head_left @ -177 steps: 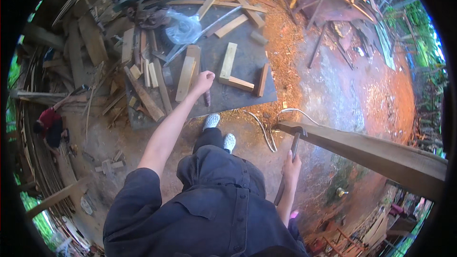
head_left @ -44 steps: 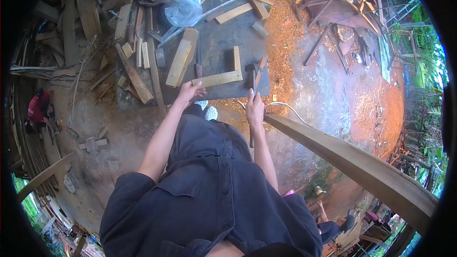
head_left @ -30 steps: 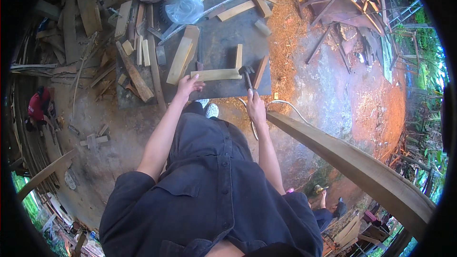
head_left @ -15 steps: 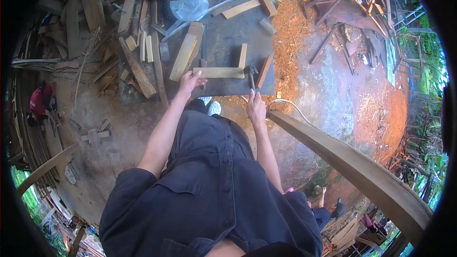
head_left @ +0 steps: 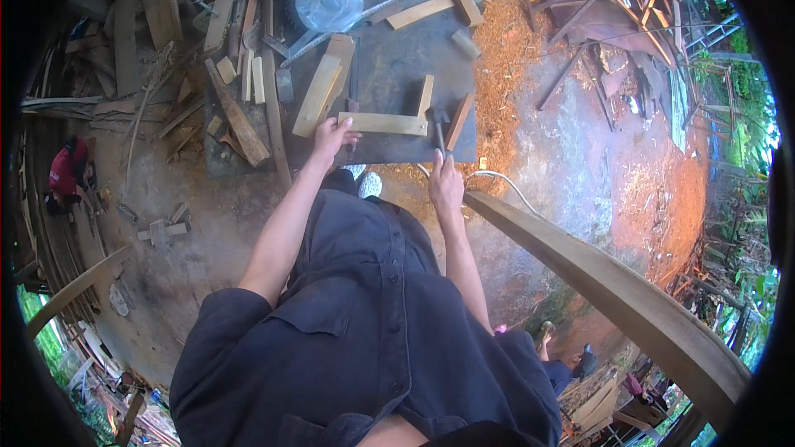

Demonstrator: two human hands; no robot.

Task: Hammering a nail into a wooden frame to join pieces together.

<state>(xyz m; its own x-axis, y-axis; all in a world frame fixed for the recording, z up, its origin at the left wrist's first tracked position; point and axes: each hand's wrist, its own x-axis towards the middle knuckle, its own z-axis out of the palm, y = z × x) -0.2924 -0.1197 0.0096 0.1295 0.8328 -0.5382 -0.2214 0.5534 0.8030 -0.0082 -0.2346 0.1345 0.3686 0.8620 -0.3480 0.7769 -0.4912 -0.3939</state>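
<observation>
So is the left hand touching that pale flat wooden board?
Touching. The head view shows the left hand with its fingers laid on the end of the pale flat wooden board.

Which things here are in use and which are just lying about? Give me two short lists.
In use: left hand pressing on the pale wooden strip; right hand with its grip on the hammer; dark work board.

Lying about: clear plastic bag, loose plank, sawdust heap, long curved beam.
</observation>
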